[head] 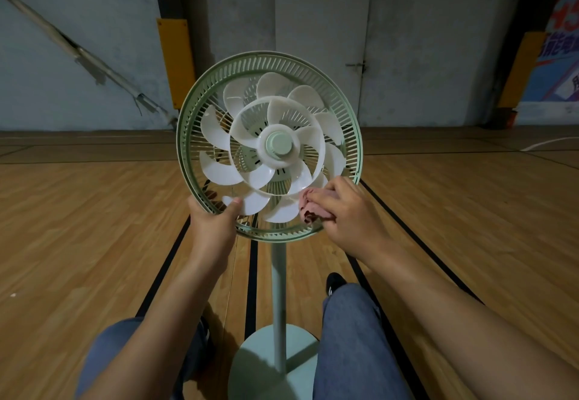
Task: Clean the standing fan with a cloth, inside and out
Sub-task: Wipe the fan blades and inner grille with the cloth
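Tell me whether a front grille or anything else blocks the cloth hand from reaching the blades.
Nothing visible does. No front grille covers the white blades; they lie exposed inside the green guard ring. The right hand already presses the pink cloth against a lower blade, while the left hand grips the ring's lower left edge.

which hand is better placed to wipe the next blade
Right. The right hand already holds the pink cloth against the lower blades, while the left hand grips the green guard rim, steadying the fan.
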Tool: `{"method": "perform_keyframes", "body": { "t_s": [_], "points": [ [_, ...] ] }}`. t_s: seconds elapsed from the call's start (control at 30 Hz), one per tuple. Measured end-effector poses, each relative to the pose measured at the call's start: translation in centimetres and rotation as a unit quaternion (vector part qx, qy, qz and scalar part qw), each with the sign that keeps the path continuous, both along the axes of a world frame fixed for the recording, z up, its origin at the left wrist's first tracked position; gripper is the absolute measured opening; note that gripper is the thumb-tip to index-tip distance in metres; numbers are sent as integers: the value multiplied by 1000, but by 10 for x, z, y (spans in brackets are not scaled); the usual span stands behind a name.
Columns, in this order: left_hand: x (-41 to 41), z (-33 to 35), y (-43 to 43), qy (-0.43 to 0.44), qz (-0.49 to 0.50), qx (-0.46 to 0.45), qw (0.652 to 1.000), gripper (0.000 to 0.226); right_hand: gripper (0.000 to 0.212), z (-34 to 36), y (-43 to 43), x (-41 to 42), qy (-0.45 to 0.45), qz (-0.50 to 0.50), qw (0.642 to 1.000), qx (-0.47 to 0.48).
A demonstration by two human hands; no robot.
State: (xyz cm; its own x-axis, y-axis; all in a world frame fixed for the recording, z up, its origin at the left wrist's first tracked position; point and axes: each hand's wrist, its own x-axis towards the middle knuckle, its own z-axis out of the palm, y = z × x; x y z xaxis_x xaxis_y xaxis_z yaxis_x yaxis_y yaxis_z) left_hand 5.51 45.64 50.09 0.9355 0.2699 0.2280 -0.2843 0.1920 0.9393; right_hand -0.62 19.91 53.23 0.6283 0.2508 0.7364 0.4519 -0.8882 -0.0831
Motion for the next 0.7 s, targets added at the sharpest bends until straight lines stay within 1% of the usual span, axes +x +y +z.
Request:
{"method": "perform_keyframes", "body": {
  "t_s": [0.07, 0.13, 0.3, 0.43, 0.53, 0.6, 0.7],
  "points": [
    [0, -1, 2, -3, 5, 2, 1000, 47, 42, 2, -8, 1, -10, -14, 1000, 22],
    [-1, -1, 4, -6, -3, 1, 1000, 44, 43, 5, -16, 5, -8, -22, 999, 33],
    [-1, 1, 2, -10, -7, 3, 1000, 41, 52, 7, -23, 15, -3, -35, 999, -28],
    [-1, 1, -2, -20, 11, 18, 1000, 47, 54, -7, -10, 13, 11, -62, 996, -61],
    [-1, 3, -6, -24, 13, 17, 999, 49, 49, -16, -2, 11, 41, -53, 996, -63],
    [0, 4, -6, -21, 13, 15, 1000, 46, 43, -19, 3, 11, 68, -34, 994, -79],
    [0, 4, -5, -15, 10, 9, 1000, 46, 43, -18, 6, 12, 88, -16, 993, -81]
  ]
}}
